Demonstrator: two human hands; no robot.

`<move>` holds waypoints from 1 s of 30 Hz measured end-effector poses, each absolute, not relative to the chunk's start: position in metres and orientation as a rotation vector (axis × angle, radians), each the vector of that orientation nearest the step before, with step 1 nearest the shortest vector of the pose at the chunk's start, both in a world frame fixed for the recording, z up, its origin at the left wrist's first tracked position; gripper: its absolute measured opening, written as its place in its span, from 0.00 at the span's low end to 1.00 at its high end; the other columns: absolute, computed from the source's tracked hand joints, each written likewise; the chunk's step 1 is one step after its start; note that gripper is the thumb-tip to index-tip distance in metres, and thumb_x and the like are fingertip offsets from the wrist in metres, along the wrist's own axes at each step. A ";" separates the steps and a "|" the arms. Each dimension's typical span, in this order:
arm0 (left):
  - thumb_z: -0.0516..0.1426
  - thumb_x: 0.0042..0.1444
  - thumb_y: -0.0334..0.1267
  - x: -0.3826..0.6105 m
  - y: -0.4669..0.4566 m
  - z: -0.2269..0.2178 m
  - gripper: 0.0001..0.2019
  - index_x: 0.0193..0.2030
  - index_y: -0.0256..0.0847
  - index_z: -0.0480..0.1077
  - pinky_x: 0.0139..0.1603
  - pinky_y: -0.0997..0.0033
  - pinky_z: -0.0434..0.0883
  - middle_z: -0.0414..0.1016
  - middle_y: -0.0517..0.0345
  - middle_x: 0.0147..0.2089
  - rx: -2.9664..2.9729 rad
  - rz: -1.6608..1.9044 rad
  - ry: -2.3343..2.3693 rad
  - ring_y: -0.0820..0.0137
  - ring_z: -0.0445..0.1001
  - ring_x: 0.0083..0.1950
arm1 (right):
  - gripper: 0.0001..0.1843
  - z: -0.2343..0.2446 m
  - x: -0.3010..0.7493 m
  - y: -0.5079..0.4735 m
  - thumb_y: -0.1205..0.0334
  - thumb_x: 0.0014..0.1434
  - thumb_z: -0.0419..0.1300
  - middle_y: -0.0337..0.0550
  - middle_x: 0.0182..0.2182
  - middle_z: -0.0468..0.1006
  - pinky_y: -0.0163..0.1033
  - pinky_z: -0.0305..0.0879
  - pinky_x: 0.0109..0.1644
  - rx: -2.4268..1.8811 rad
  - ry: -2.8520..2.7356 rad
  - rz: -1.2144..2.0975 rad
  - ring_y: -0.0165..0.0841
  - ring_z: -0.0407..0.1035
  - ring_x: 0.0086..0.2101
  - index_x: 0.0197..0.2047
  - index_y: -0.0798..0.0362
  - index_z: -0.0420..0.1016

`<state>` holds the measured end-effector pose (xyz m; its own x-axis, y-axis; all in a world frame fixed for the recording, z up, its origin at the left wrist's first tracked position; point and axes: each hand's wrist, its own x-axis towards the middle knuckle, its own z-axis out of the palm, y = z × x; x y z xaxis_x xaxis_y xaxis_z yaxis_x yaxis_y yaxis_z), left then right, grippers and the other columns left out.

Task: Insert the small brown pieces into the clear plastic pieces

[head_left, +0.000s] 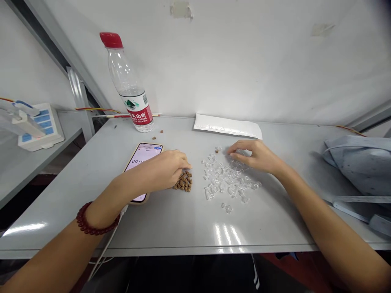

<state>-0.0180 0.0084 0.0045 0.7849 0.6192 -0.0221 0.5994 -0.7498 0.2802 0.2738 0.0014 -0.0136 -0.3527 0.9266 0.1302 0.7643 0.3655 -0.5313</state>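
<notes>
My left hand [172, 166] reaches over the phone to the far-left edge of a small heap of brown kibble-like pellets [183, 182]. Its fingers are bent and pressed together, and their undersides are hidden. Toward the right, my right hand [255, 154] rests at the upper edge of a loose spread of small clear plastic pieces [224, 175]. Thumb and forefinger come together at the tips there; what lies between them, if anything, is too small to name. One single brown pellet [216, 151] lies just left of those fingertips, among the clear pieces.
A phone [143, 152] showing a timer lies partly under my left forearm, with a white cable [105, 248] attached. Behind it stands a red-capped water bottle [134, 93]. A white packet [227, 126] lies along the wall. Grey-blue cloth [363, 162] sits at the right, a power strip [42, 126] far left.
</notes>
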 end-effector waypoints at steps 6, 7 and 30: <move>0.44 0.57 0.27 -0.017 0.010 -0.005 0.19 0.43 0.41 0.75 0.45 0.67 0.70 0.79 0.55 0.43 2.600 0.085 0.982 0.65 0.75 0.44 | 0.15 -0.023 0.265 0.012 0.67 0.62 0.51 0.46 0.46 0.77 0.44 0.67 0.47 -1.294 -2.255 0.410 0.35 0.71 0.44 0.48 0.52 0.75; 0.44 0.58 0.28 -0.017 0.011 -0.007 0.19 0.45 0.40 0.74 0.45 0.66 0.70 0.78 0.54 0.44 2.582 0.103 1.015 0.64 0.75 0.45 | 0.16 -0.025 0.264 0.015 0.68 0.62 0.50 0.46 0.48 0.75 0.44 0.66 0.49 -1.254 -2.296 0.438 0.35 0.70 0.46 0.49 0.51 0.75; 0.41 0.69 0.39 0.005 -0.009 0.000 0.15 0.35 0.40 0.64 0.36 0.70 0.65 0.69 0.59 0.33 2.474 0.603 0.872 0.70 0.68 0.36 | 0.14 -0.011 0.199 -0.046 0.77 0.62 0.49 0.55 0.43 0.70 0.39 0.71 0.43 -0.900 -2.305 -0.152 0.33 0.68 0.41 0.51 0.61 0.65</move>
<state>0.0054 -0.0089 0.0004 0.7052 0.6634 0.2503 0.4683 -0.7008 0.5381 0.1990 -0.0463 -0.0114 -0.5524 0.5662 0.6118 0.6415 0.7574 -0.1217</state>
